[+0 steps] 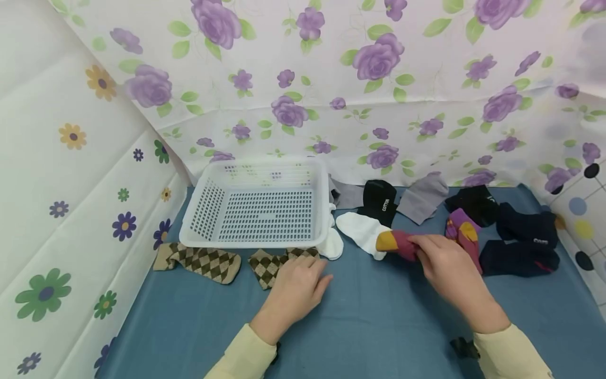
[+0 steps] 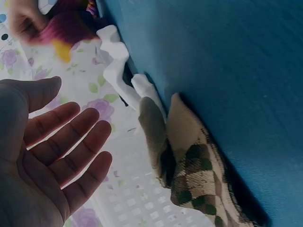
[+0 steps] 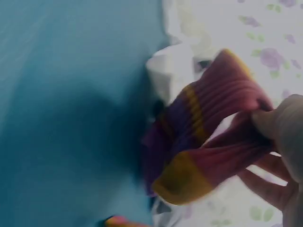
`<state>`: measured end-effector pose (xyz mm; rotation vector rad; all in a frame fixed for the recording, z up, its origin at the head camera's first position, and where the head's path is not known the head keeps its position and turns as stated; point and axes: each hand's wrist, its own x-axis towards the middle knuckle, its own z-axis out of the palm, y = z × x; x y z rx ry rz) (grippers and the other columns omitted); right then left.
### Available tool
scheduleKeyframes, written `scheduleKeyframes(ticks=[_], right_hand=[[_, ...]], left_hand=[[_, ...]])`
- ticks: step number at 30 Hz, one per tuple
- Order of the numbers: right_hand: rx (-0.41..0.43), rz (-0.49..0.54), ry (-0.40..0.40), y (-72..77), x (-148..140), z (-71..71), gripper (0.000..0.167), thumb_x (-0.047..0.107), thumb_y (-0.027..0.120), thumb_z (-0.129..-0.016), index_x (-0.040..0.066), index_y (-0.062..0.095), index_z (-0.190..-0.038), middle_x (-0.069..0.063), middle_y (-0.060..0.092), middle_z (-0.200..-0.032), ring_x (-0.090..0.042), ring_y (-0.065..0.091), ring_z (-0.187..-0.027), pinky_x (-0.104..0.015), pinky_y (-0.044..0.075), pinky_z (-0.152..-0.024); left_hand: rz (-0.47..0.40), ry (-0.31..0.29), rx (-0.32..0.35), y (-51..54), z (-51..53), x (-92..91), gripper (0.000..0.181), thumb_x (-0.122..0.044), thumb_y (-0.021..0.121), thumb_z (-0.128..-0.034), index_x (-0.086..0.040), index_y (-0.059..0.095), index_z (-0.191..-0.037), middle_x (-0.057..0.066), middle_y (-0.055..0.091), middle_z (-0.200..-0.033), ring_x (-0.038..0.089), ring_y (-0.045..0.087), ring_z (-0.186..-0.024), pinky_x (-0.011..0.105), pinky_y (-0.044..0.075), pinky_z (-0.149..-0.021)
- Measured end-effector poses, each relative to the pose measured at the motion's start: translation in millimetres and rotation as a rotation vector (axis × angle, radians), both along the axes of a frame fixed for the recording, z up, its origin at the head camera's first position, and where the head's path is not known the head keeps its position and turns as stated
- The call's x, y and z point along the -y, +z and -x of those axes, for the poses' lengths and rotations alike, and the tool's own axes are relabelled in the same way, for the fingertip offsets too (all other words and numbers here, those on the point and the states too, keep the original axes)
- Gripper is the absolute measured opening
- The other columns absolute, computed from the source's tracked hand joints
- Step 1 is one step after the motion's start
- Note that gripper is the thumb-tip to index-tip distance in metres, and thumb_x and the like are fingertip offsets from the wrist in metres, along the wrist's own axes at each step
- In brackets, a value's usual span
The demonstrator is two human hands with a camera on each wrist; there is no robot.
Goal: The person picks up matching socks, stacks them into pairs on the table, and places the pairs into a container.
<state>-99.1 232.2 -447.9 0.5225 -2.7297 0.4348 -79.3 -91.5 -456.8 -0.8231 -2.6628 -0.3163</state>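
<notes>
While pinching a maroon-and-yellow sock (image 1: 403,245) above the tabletop (image 1: 369,316), right of the basket (image 1: 255,244), with the right hand (image 1: 450,273), holds the left hand (image 1: 293,289) empty and loosely spread near argyle socks (image 1: 203,263) along the basket's near edge.

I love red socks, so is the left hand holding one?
No, the left hand holds none; the right hand pinches a red sock.

Cream-sleeved arms (image 1: 508,351) extend forward, the bare left hand (image 1: 294,287) with relaxed fingers (image 2: 66,134) apart, the bare right hand (image 1: 450,267) pinching
</notes>
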Motion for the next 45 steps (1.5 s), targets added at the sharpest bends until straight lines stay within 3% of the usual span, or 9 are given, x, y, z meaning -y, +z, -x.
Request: scheduleKeyframes(ticks=[7,13,16,19,23,31,37,42,45], right_hand=[[-0.208,0.115,0.078,35.1,19,-4.7,0.041,0.007,0.072,-0.078,0.013,0.064,-0.118,-0.006,0.065,-0.110,-0.021,0.060,-0.098,-0.041,0.052,-0.084],[-0.414,0.248,0.189,61.3,46,-15.6,0.025,0.021,0.058,-0.091,0.009,0.068,-0.111,-0.008,0.068,-0.101,-0.021,0.062,-0.086,-0.030,0.051,-0.077],[-0.448,0.260,0.270,67.7,60,-19.9,0.029,0.028,0.051,-0.096,0.009,0.069,-0.108,-0.006,0.069,-0.097,-0.019,0.063,-0.083,-0.033,0.053,-0.073],[-0.436,0.260,0.341,67.4,70,-22.5,0.027,0.026,0.053,-0.094,0.009,0.070,-0.106,-0.005,0.069,-0.096,-0.018,0.064,-0.083,-0.035,0.054,-0.072],[-0.368,0.253,0.369,62.0,75,-24.4,0.025,0.026,0.060,-0.089,0.011,0.070,-0.106,-0.001,0.069,-0.094,-0.013,0.063,-0.081,-0.031,0.054,-0.070],[-0.174,0.241,0.319,59.2,73,-29.5,0.045,0.040,0.074,-0.076,0.020,0.065,-0.115,0.010,0.068,-0.095,0.001,0.058,-0.077,-0.023,0.054,-0.067],[-0.046,0.402,0.115,60.0,77,-29.7,0.011,0.028,0.066,-0.088,0.020,0.070,-0.095,0.013,0.062,-0.068,0.002,0.050,-0.054,-0.017,0.045,-0.049],[0.168,0.549,-0.024,59.0,84,-26.0,0.027,0.038,0.052,-0.095,0.023,0.071,-0.084,0.010,0.060,-0.059,-0.005,0.051,-0.047,-0.023,0.040,-0.042],[0.317,0.579,-0.059,58.1,87,-22.1,0.038,0.047,0.044,-0.096,0.025,0.070,-0.082,0.007,0.062,-0.059,-0.008,0.055,-0.052,-0.025,0.042,-0.045]], left_hand=[[-0.092,-0.001,0.026,12.7,-1.1,-6.2,0.032,-0.040,0.055,-0.0929,-0.017,0.062,-0.114,-0.002,0.066,-0.097,0.012,0.061,-0.085,0.028,0.051,-0.073],[-0.337,0.006,0.387,32.6,-5.4,-22.3,0.063,-0.067,0.049,-0.0845,-0.026,0.049,-0.132,-0.011,0.057,-0.125,0.007,0.054,-0.115,0.034,0.048,-0.094],[-0.534,-0.030,0.545,40.9,-3.6,-31.4,0.058,-0.067,0.053,-0.0816,-0.033,0.048,-0.128,-0.016,0.058,-0.119,0.002,0.055,-0.109,0.034,0.049,-0.091],[-0.706,-0.098,0.601,45.6,0.2,-38.0,0.038,-0.056,0.056,-0.0864,-0.032,0.055,-0.116,-0.014,0.063,-0.102,0.002,0.059,-0.092,0.028,0.052,-0.080],[-0.796,-0.142,0.602,48.7,2.2,-40.8,0.026,-0.042,0.052,-0.0933,-0.022,0.062,-0.107,-0.006,0.066,-0.093,0.009,0.062,-0.082,0.022,0.053,-0.073],[-0.778,-0.145,0.521,50.8,3.6,-36.2,0.025,-0.037,0.050,-0.0956,-0.018,0.064,-0.106,-0.003,0.066,-0.089,0.007,0.060,-0.074,0.020,0.052,-0.068],[-0.771,-0.143,0.464,51.3,3.3,-37.8,0.024,-0.037,0.049,-0.0966,-0.020,0.063,-0.106,-0.006,0.066,-0.090,0.004,0.059,-0.073,0.018,0.052,-0.067],[-0.701,-0.122,0.329,51.5,1.2,-43.1,0.027,-0.033,0.048,-0.0977,-0.018,0.063,-0.116,-0.002,0.069,-0.097,0.000,0.060,-0.073,0.012,0.050,-0.064],[-0.612,-0.169,0.221,50.3,-0.2,-46.3,0.031,-0.028,0.048,-0.0984,-0.021,0.059,-0.126,-0.005,0.068,-0.110,-0.002,0.062,-0.089,0.010,0.049,-0.076]])
